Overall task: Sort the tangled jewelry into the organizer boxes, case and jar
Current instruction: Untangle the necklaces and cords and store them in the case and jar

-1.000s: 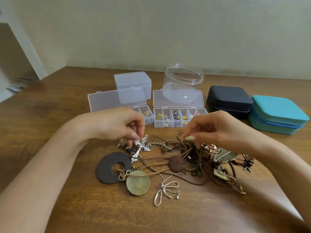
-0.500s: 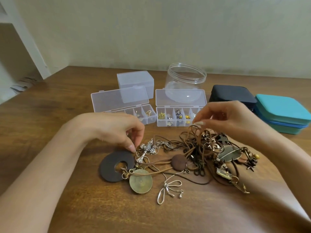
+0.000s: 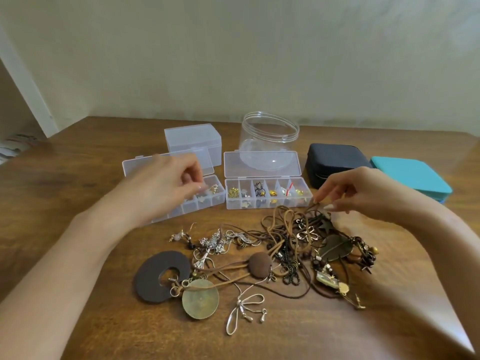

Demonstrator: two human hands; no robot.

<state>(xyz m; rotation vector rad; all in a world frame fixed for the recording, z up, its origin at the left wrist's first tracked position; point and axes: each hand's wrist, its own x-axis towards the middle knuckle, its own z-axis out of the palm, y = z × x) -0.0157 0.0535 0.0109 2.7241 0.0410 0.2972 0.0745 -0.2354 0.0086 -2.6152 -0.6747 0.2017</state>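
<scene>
A tangle of jewelry (image 3: pixel 285 245) lies on the wooden table: brown cords, silver charms, a dark leather ring pendant (image 3: pixel 153 276), a brass disc (image 3: pixel 200 298) and a silver bow pendant (image 3: pixel 244 307). My left hand (image 3: pixel 166 188) hovers over the open left organizer box (image 3: pixel 219 200), fingertips pinched together; blur hides whether anything is between them. My right hand (image 3: pixel 363 190) pinches a brown cord (image 3: pixel 315 203) at the tangle's upper right edge. The open right organizer box (image 3: pixel 267 205) holds small gold and dark pieces. Behind it stands a lidless clear jar (image 3: pixel 270 133).
A small closed clear box (image 3: pixel 192 139) sits behind the left organizer. A black zip case (image 3: pixel 335 157) and a teal case (image 3: pixel 410 175) lie closed at the right. A wall runs along the table's far edge.
My left hand left the silver charms in the pile and moved up over the left organizer box. My right hand lifted the brown cord up and to the right.
</scene>
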